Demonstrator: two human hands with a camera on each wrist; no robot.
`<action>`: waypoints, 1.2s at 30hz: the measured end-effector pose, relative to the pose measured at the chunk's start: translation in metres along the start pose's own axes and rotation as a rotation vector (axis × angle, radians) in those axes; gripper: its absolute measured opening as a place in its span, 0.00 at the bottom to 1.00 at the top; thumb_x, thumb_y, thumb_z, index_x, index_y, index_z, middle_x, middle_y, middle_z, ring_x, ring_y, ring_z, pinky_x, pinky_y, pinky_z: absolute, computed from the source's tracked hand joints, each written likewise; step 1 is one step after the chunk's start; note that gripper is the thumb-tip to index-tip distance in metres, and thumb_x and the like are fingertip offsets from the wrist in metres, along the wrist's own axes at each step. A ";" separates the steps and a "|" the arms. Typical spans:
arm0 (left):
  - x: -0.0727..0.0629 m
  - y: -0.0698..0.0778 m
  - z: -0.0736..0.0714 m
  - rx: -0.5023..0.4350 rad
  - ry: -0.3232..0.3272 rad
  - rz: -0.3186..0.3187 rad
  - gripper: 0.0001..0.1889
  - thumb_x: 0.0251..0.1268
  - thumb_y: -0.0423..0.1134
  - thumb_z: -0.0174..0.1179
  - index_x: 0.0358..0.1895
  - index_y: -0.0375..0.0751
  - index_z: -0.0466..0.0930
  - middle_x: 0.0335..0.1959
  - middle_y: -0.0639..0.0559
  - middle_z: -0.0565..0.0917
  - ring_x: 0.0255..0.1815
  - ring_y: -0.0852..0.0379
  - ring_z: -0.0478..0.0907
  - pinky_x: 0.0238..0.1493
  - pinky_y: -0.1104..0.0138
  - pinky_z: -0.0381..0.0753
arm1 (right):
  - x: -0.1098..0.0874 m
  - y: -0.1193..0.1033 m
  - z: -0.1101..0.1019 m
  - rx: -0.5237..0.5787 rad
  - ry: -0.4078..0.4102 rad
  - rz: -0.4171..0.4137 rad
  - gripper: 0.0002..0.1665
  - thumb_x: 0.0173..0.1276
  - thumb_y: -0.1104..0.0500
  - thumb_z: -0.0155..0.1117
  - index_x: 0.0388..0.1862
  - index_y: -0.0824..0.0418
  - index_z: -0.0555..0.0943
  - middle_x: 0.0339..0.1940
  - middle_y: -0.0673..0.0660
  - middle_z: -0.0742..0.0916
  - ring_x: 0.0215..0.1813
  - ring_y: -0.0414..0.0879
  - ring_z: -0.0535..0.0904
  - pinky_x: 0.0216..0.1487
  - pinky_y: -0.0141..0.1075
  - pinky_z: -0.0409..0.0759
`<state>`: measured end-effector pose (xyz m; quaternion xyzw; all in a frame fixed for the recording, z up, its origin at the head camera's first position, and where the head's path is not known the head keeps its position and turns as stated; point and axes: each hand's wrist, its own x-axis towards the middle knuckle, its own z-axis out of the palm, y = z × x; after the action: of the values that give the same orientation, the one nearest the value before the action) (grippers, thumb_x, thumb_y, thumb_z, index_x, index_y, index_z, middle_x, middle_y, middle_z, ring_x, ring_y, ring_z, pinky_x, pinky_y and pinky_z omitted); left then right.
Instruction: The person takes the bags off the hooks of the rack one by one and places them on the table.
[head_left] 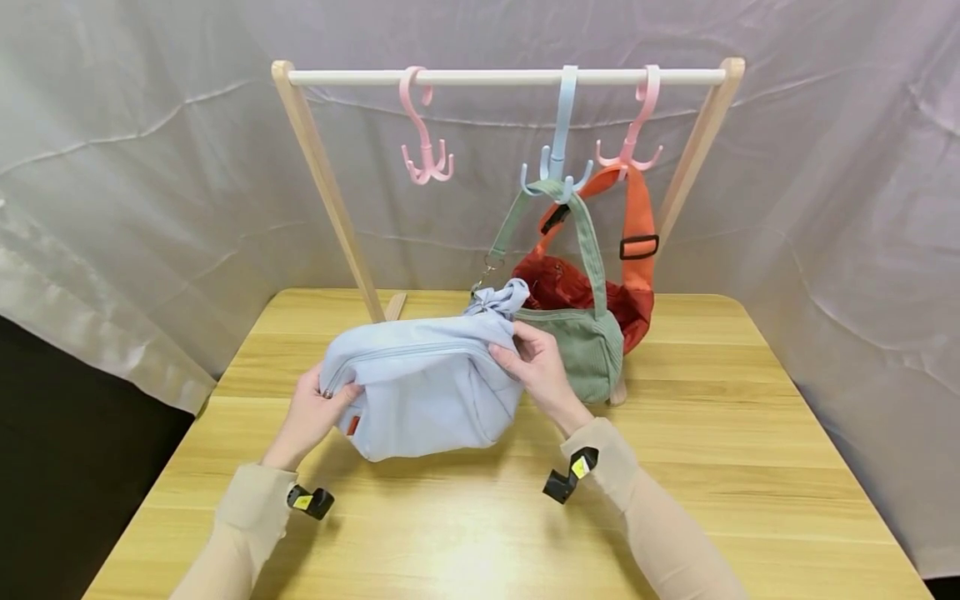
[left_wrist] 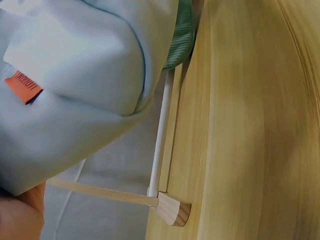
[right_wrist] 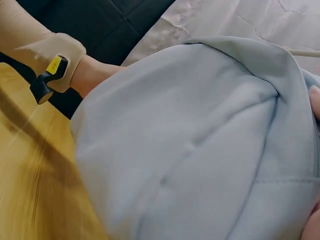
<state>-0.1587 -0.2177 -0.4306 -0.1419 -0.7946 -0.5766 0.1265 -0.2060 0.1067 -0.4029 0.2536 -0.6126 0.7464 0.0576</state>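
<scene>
Both hands hold up a light blue bag (head_left: 427,392) above the wooden table. A zipper runs along its top, and a small orange tag (left_wrist: 23,87) sits at its left end. My left hand (head_left: 318,410) grips that left end, thumb on the front. At the upper right corner my right hand (head_left: 536,367) pinches the fabric between thumb and fingers, beside a knotted strap (head_left: 501,298). In the right wrist view the bag's end (right_wrist: 190,145) fills most of the picture, hiding most of the left hand.
Behind stands a rack with a white rail (head_left: 495,77). A pink hook (head_left: 426,133) hangs at left. A green corduroy bag (head_left: 585,350) hangs on a blue hook (head_left: 558,142), and an orange-red bag (head_left: 637,283) on another pink hook (head_left: 630,133). The table (head_left: 712,467) spreads below.
</scene>
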 end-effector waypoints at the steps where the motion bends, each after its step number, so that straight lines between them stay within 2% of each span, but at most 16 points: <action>1: 0.000 0.001 0.000 0.003 0.012 -0.003 0.09 0.66 0.25 0.61 0.47 0.38 0.80 0.36 0.68 0.84 0.36 0.69 0.81 0.36 0.71 0.83 | 0.000 -0.001 -0.001 0.014 -0.026 0.009 0.16 0.64 0.76 0.61 0.47 0.63 0.85 0.43 0.39 0.87 0.48 0.34 0.80 0.53 0.25 0.79; 3: 0.000 0.004 0.000 0.024 0.032 -0.015 0.06 0.68 0.26 0.60 0.45 0.36 0.79 0.34 0.68 0.82 0.34 0.68 0.80 0.34 0.71 0.82 | 0.000 -0.001 -0.004 0.041 -0.084 0.024 0.20 0.66 0.73 0.62 0.46 0.50 0.86 0.45 0.41 0.87 0.50 0.35 0.80 0.54 0.25 0.79; 5: 0.002 0.007 0.000 0.043 0.044 -0.029 0.06 0.69 0.28 0.59 0.46 0.32 0.79 0.33 0.68 0.81 0.33 0.68 0.80 0.34 0.71 0.81 | 0.000 -0.001 -0.006 0.073 -0.142 0.026 0.20 0.67 0.71 0.63 0.46 0.45 0.86 0.46 0.41 0.87 0.51 0.35 0.80 0.55 0.26 0.79; 10: 0.006 0.011 0.001 0.085 0.071 -0.085 0.09 0.73 0.33 0.59 0.49 0.31 0.78 0.32 0.70 0.80 0.34 0.68 0.79 0.34 0.71 0.80 | 0.002 0.001 -0.010 0.143 -0.225 0.040 0.20 0.67 0.71 0.59 0.48 0.49 0.84 0.47 0.43 0.86 0.50 0.35 0.80 0.55 0.26 0.79; 15: 0.006 0.012 0.003 0.059 0.106 -0.125 0.11 0.75 0.35 0.57 0.50 0.30 0.77 0.30 0.69 0.80 0.32 0.68 0.78 0.33 0.71 0.80 | 0.004 0.004 -0.012 0.195 -0.252 0.049 0.16 0.68 0.68 0.56 0.47 0.51 0.82 0.45 0.44 0.84 0.48 0.36 0.79 0.53 0.27 0.78; 20: 0.007 0.010 0.003 0.041 0.137 -0.123 0.11 0.76 0.35 0.55 0.50 0.29 0.78 0.30 0.69 0.80 0.32 0.68 0.78 0.35 0.73 0.79 | 0.004 0.008 -0.014 0.374 -0.308 0.103 0.04 0.72 0.57 0.56 0.43 0.53 0.77 0.39 0.44 0.82 0.43 0.36 0.77 0.48 0.28 0.77; 22: 0.008 0.010 0.003 0.018 0.149 -0.128 0.09 0.76 0.35 0.55 0.50 0.32 0.78 0.30 0.69 0.80 0.32 0.68 0.77 0.35 0.73 0.79 | 0.004 0.009 -0.015 0.466 -0.345 0.143 0.06 0.73 0.55 0.55 0.44 0.54 0.75 0.39 0.45 0.81 0.42 0.36 0.77 0.47 0.28 0.77; 25: 0.009 0.010 0.003 -0.024 0.169 -0.143 0.05 0.76 0.35 0.55 0.47 0.45 0.80 0.30 0.68 0.80 0.32 0.68 0.77 0.35 0.74 0.78 | 0.004 0.009 -0.015 0.595 -0.405 0.182 0.07 0.74 0.55 0.51 0.46 0.55 0.72 0.41 0.46 0.80 0.44 0.38 0.78 0.49 0.30 0.77; 27: 0.010 0.011 0.003 -0.046 0.181 -0.155 0.08 0.76 0.35 0.54 0.44 0.55 0.80 0.30 0.68 0.80 0.31 0.68 0.77 0.34 0.74 0.78 | 0.004 0.010 -0.014 0.658 -0.428 0.186 0.08 0.76 0.56 0.47 0.47 0.56 0.72 0.41 0.48 0.81 0.44 0.38 0.78 0.50 0.30 0.77; 29: 0.011 0.012 0.003 -0.059 0.196 -0.165 0.10 0.76 0.35 0.55 0.42 0.61 0.79 0.29 0.68 0.80 0.30 0.68 0.77 0.34 0.74 0.78 | 0.004 0.010 -0.013 0.713 -0.441 0.181 0.10 0.78 0.56 0.41 0.45 0.56 0.72 0.40 0.48 0.80 0.43 0.39 0.78 0.48 0.30 0.77; 31: 0.013 0.014 0.003 -0.055 0.202 -0.166 0.09 0.76 0.36 0.55 0.42 0.59 0.79 0.29 0.68 0.80 0.31 0.69 0.77 0.34 0.74 0.78 | 0.004 0.010 -0.011 0.764 -0.429 0.183 0.14 0.80 0.56 0.37 0.42 0.57 0.73 0.38 0.48 0.80 0.40 0.39 0.79 0.44 0.30 0.77; 34: 0.015 0.017 0.004 -0.030 0.196 -0.156 0.05 0.76 0.37 0.56 0.46 0.46 0.80 0.30 0.69 0.80 0.32 0.69 0.77 0.35 0.74 0.77 | 0.005 0.010 -0.009 0.823 -0.400 0.193 0.20 0.81 0.57 0.30 0.41 0.57 0.74 0.36 0.48 0.81 0.38 0.39 0.79 0.40 0.29 0.77; 36: 0.017 0.018 0.004 -0.002 0.185 -0.138 0.09 0.76 0.38 0.56 0.49 0.37 0.79 0.30 0.69 0.80 0.33 0.69 0.77 0.35 0.75 0.77 | 0.005 0.010 -0.008 0.861 -0.377 0.211 0.23 0.81 0.57 0.29 0.40 0.57 0.75 0.35 0.47 0.82 0.37 0.39 0.80 0.39 0.29 0.78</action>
<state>-0.1681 -0.2071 -0.4097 -0.0329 -0.7868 -0.5954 0.1592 -0.2167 0.1112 -0.4107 0.3218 -0.2700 0.8750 -0.2408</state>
